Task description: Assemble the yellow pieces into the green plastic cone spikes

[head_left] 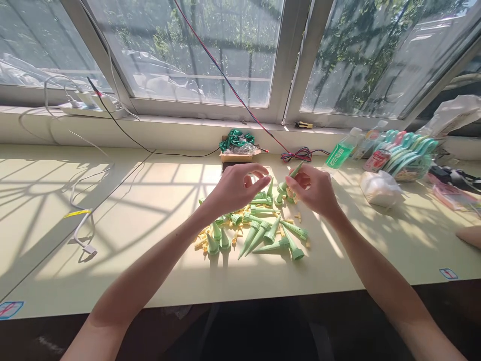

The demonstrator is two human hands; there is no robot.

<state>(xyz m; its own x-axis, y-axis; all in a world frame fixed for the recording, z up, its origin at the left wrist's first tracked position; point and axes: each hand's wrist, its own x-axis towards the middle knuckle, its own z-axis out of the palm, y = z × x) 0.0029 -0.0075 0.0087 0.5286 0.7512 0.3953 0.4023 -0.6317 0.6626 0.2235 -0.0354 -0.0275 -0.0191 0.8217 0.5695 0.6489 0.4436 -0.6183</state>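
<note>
Green cone (pixel 296 170), qty 1: in my R hand (pixel 316 190), pinched btwn thumb & fingers, tip up, above far R side of pile. My L hand (pixel 242 184): half-curled over pile; from my cam can't tell if it grips anything. Pile: green cones (pixel 270 233), some upright, most lying, w/ small yellow pieces (pixel 235 241), on table (pixel 169 286). Beyond: cardboard box (pixel 244 158), wire coil (pixel 296 155). R: green-label bottle (pixel 339 154), red can (pixel 377 160). L: white cable (pixel 89 249)
</note>
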